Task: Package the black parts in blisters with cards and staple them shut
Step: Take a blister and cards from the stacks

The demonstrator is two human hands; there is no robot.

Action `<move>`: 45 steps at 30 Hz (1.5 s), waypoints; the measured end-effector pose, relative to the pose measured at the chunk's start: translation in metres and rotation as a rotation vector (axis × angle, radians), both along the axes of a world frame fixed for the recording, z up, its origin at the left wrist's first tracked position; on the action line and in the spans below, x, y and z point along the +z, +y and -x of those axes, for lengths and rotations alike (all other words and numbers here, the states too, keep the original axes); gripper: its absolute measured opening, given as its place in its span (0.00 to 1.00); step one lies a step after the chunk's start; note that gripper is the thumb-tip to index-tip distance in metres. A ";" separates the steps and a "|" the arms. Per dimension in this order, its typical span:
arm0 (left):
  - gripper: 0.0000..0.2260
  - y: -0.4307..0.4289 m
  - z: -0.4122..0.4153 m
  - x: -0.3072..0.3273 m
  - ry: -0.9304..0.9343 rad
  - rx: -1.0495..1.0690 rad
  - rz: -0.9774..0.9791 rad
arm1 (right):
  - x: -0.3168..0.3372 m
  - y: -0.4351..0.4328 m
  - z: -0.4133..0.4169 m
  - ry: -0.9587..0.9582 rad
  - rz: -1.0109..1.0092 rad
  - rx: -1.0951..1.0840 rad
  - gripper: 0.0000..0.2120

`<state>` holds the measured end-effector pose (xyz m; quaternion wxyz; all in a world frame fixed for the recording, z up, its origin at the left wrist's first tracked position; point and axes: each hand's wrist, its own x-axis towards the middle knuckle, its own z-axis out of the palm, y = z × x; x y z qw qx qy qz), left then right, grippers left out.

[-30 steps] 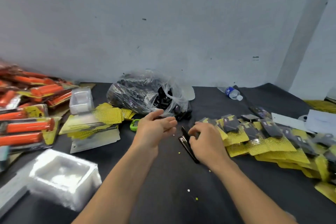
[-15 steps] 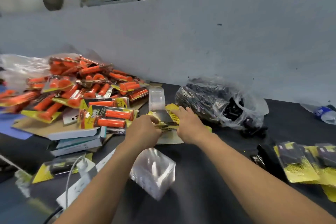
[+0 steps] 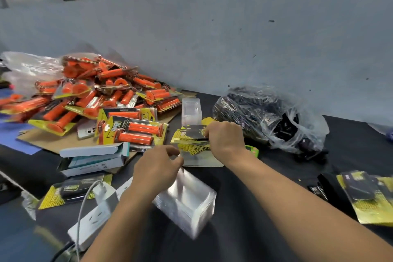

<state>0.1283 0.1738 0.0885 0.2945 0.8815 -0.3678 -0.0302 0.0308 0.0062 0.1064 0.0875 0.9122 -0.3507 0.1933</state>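
Observation:
My right hand [image 3: 225, 140] grips a stack of yellow-and-black cards [image 3: 191, 135] by its right end, lifted a little off the black table. My left hand [image 3: 157, 168] hovers just left of and below the cards, apart from them, its fingers loosely curled with nothing plainly in them. Under that hand stands a nested stack of clear blisters [image 3: 189, 202]. A clear plastic bag of black parts [image 3: 265, 117] lies behind my right hand. A black stapler [image 3: 323, 185] lies at the right beside finished yellow packs [image 3: 365, 198].
A heap of orange grip packages [image 3: 102, 100] on cardboard fills the back left. White-and-teal boxes [image 3: 95, 157], a white power strip with charger [image 3: 93, 215] and a second clear blister stack [image 3: 191, 110] stand nearby. A green object [image 3: 252, 151] peeks out by my right wrist.
My view swung left from the stapler and finished packs to the card pile. Both hands reached the cards; my left hand has since let go and drawn back toward the blisters.

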 end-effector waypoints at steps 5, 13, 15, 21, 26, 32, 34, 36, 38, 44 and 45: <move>0.14 0.012 0.001 -0.001 0.034 -0.011 0.021 | 0.002 0.001 0.015 -0.023 -0.201 0.032 0.14; 0.18 0.037 -0.011 -0.009 0.252 0.045 0.148 | -0.049 0.045 0.120 -0.510 0.153 -0.119 0.13; 0.16 0.038 -0.009 -0.011 0.197 0.059 0.145 | -0.088 0.056 0.148 -0.314 0.109 -0.166 0.17; 0.19 0.033 0.005 -0.008 0.028 0.097 0.148 | -0.127 0.070 0.177 -0.221 -0.301 -0.172 0.16; 0.13 0.025 0.009 0.004 0.163 0.124 0.234 | -0.121 0.082 0.179 -0.289 -0.349 -0.218 0.09; 0.12 0.029 0.010 0.029 0.363 0.033 0.310 | -0.118 0.080 0.184 -0.388 -0.436 -0.295 0.21; 0.11 0.032 0.014 0.047 0.505 -0.045 0.431 | -0.118 0.080 0.184 -0.457 -0.442 -0.291 0.21; 0.08 0.032 0.028 0.063 0.581 -0.107 0.541 | -0.117 0.079 0.183 -0.514 -0.450 -0.279 0.19; 0.06 0.024 0.053 0.068 0.581 -0.163 0.604 | -0.118 0.076 0.183 -0.574 -0.466 -0.283 0.18; 0.06 -0.030 0.163 -0.004 0.700 -0.291 0.571 | -0.117 0.063 0.208 -1.439 -0.796 -0.381 0.14; 0.06 -0.038 0.177 -0.023 0.704 -0.270 0.555 | -0.117 0.062 0.215 -1.639 -0.880 -0.349 0.15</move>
